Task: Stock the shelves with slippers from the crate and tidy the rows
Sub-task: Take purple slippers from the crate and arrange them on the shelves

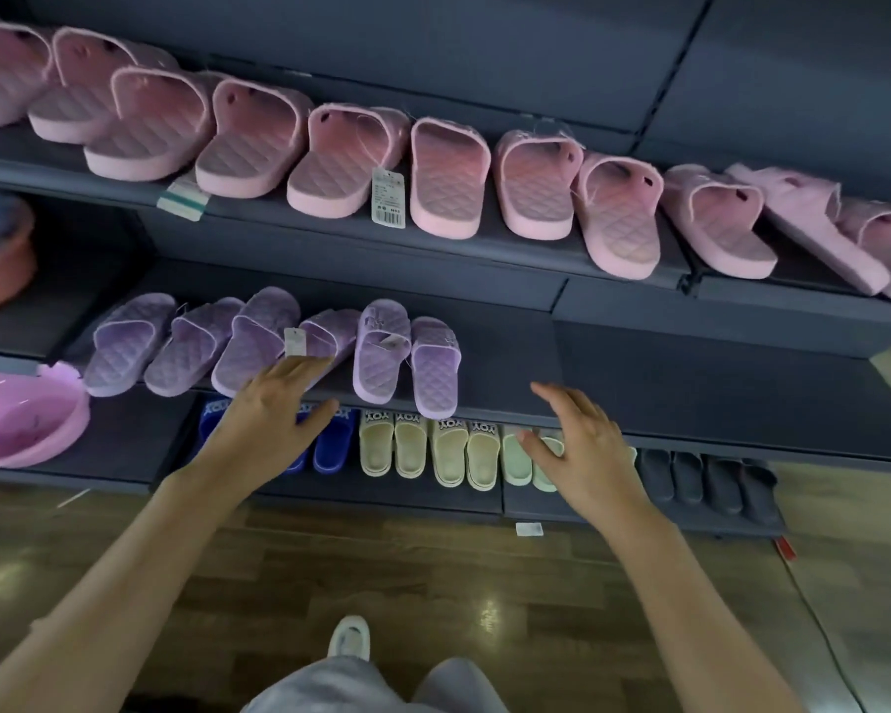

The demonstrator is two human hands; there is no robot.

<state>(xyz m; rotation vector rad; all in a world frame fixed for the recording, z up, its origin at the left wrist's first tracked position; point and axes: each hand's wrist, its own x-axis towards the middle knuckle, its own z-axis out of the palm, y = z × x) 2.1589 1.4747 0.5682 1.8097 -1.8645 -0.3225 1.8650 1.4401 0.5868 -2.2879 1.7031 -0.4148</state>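
Several quilted purple slippers (258, 347) lie in a loose row on the left half of the middle shelf (639, 383). My left hand (279, 409) reaches to that row with straight fingers, its fingertips at the heel of one purple slipper (325, 337) that carries a paper tag. My right hand (582, 445) hovers open and empty in front of the shelf's bare right part. A long row of pink slippers (448, 182) fills the top shelf. The crate is out of view.
The bottom shelf holds blue (333, 445), cream (448, 450), mint (518, 458) and dark grey slippers (711, 481) in pairs. A pink basin (21, 419) sits at the left of the middle level, an orange one (1, 254) above it. Wooden floor lies below.
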